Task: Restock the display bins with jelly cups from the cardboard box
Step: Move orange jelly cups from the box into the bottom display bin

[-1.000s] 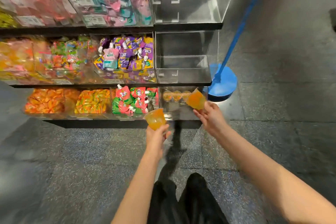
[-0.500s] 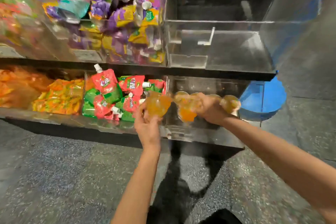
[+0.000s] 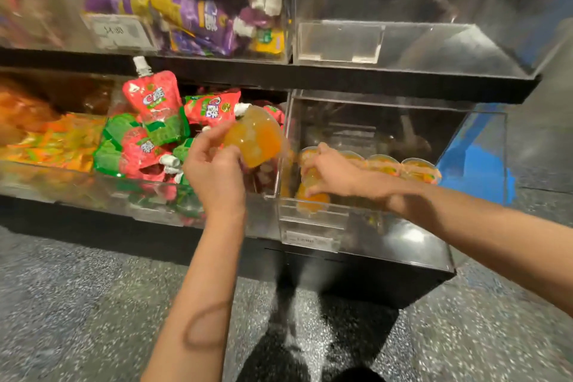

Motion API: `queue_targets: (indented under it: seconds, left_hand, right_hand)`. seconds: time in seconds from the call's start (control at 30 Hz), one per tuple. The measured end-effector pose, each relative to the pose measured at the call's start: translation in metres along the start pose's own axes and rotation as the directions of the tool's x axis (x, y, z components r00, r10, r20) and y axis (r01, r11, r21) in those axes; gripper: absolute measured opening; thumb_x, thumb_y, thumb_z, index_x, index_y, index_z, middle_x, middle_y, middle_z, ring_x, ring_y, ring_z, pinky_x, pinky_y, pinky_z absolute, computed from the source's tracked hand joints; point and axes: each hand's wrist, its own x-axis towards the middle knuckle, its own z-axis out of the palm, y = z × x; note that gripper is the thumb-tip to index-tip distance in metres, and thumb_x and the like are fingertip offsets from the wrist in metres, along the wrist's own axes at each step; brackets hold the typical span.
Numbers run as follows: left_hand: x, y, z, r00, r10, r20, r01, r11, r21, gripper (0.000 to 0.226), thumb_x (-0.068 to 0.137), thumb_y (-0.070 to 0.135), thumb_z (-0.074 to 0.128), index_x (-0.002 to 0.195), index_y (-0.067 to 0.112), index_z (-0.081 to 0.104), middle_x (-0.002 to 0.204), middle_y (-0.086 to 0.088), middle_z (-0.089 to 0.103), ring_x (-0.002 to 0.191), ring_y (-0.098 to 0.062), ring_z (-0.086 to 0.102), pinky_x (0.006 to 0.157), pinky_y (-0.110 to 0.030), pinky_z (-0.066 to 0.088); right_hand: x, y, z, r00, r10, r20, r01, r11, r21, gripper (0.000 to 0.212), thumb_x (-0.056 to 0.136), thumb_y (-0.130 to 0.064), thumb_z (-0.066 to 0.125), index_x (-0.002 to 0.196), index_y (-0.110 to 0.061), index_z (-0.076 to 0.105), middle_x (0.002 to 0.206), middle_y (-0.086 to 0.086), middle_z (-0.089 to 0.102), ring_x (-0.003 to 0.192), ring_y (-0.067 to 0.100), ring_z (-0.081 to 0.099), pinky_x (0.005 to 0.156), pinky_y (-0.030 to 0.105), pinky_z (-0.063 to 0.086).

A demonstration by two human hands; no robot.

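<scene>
Your left hand (image 3: 214, 170) grips one jelly cup (image 3: 252, 136) above the divider; your right hand (image 3: 328, 172) sets another cup (image 3: 311, 200) into the bin (image 3: 313, 220). Tilt left, it drops among pouches (image 3: 148, 133).

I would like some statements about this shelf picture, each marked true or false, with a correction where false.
1. The left hand holds an orange jelly cup above the bins. True.
2. The right hand is inside the bottom right bin, on another orange cup. True.
3. That bin is packed full of cups. False: only one row of cups shows behind the hand.
4. The bin above it holds purple pouches. False: nothing shows in it; the purple pouches are in the bin to its left.
5. Red and green pouches fill the neighbouring bottom bin. True.
</scene>
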Motion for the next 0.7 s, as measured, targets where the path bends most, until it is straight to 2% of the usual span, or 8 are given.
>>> queue_targets:
  seconds: [0.1, 0.2, 0.3, 0.37, 0.43, 0.5, 0.57, 0.7]
  left_hand:
    - [-0.005, 0.003, -0.004, 1.000, 0.004, 0.025, -0.007, 0.995, 0.101, 0.044, 0.048, 0.007, 0.047, 0.075, 0.032, 0.070, 0.093, -0.002, 0.067, 0.092, -0.022, 0.062, 0.081, -0.041, 0.050]
    - [-0.012, 0.011, -0.008, 0.998, -0.023, 0.061, 0.016, 0.993, 0.117, 0.041, 0.051, 0.009, 0.048, 0.078, 0.031, 0.068, 0.091, 0.005, 0.067, 0.087, -0.012, 0.060, 0.077, -0.033, 0.050]
    - [-0.016, 0.019, -0.012, 0.996, -0.010, 0.094, -0.003, 0.990, 0.142, 0.040, 0.054, 0.011, 0.053, 0.083, 0.033, 0.069, 0.097, 0.004, 0.068, 0.095, -0.017, 0.062, 0.083, -0.039, 0.052]
    - [-0.019, 0.022, -0.012, 0.988, -0.090, 0.122, 0.079, 0.992, 0.093, 0.044, 0.063, 0.006, 0.055, 0.095, 0.031, 0.070, 0.099, -0.001, 0.066, 0.085, -0.020, 0.061, 0.073, -0.036, 0.054]
    - [-0.027, 0.026, -0.008, 0.960, -0.236, 0.154, 0.237, 0.971, 0.011, 0.049, 0.074, -0.002, 0.051, 0.114, 0.023, 0.063, 0.095, -0.001, 0.063, 0.069, -0.015, 0.057, 0.058, -0.025, 0.050]
    - [-0.034, 0.027, -0.001, 0.916, -0.336, 0.217, 0.349, 0.937, -0.018, 0.044, 0.080, 0.000, 0.051, 0.122, 0.012, 0.054, 0.096, -0.004, 0.062, 0.059, -0.013, 0.059, 0.051, -0.019, 0.048]
    - [-0.044, 0.023, 0.008, 0.888, -0.350, 0.297, 0.367, 0.930, 0.001, 0.047, 0.076, 0.010, 0.058, 0.122, 0.005, 0.050, 0.096, -0.008, 0.064, 0.062, -0.016, 0.064, 0.053, -0.021, 0.048]
    - [-0.069, 0.018, 0.025, 0.835, -0.271, 0.478, 0.156, 0.951, 0.266, 0.060, 0.069, 0.023, 0.076, 0.121, 0.018, 0.046, 0.104, 0.007, 0.062, 0.087, -0.001, 0.062, 0.072, -0.017, 0.049]
  right_hand:
    - [0.003, -0.002, 0.002, 0.999, 0.052, 0.007, -0.053, 0.998, 0.035, 0.041, 0.078, -0.025, 0.076, 0.114, -0.009, 0.065, 0.101, 0.005, 0.059, 0.104, 0.025, 0.053, 0.086, 0.027, 0.037]
    - [-0.001, 0.002, 0.005, 0.989, 0.145, 0.009, -0.144, 0.974, 0.173, 0.032, 0.086, -0.015, 0.066, 0.115, -0.010, 0.053, 0.095, 0.001, 0.052, 0.087, 0.019, 0.053, 0.078, 0.030, 0.043]
    - [-0.005, 0.001, -0.001, 0.979, 0.186, 0.078, -0.190, 0.981, 0.035, 0.056, 0.075, -0.027, 0.079, 0.116, -0.010, 0.044, 0.094, 0.004, 0.056, 0.084, 0.024, 0.058, 0.073, 0.034, 0.044]
    - [-0.012, -0.003, -0.015, 0.967, 0.238, 0.088, -0.236, 0.971, -0.031, 0.075, 0.068, -0.040, 0.082, 0.125, -0.011, 0.044, 0.103, 0.009, 0.063, 0.094, 0.029, 0.061, 0.079, 0.039, 0.050]
    - [-0.026, -0.011, -0.036, 0.958, 0.281, -0.051, -0.270, 0.950, 0.154, 0.053, 0.077, -0.040, 0.076, 0.118, -0.013, 0.055, 0.099, 0.009, 0.067, 0.091, 0.027, 0.065, 0.078, 0.040, 0.053]
    - [-0.050, -0.030, -0.056, 0.928, 0.358, -0.103, -0.225, 0.759, 0.611, 0.029, 0.091, -0.038, 0.060, 0.099, -0.010, 0.065, 0.086, 0.010, 0.069, 0.076, 0.022, 0.067, 0.064, 0.034, 0.057]
    - [-0.076, -0.054, -0.068, 0.937, 0.327, 0.121, -0.236, 0.340, 0.910, 0.043, 0.095, -0.046, 0.046, 0.097, -0.008, 0.066, 0.084, 0.011, 0.069, 0.077, 0.020, 0.067, 0.063, 0.031, 0.058]
    - [-0.100, -0.072, -0.073, 0.936, 0.214, 0.278, -0.264, -0.093, 0.960, 0.037, 0.093, -0.041, 0.048, 0.109, -0.011, 0.062, 0.095, 0.006, 0.068, 0.085, 0.015, 0.064, 0.082, 0.035, 0.053]
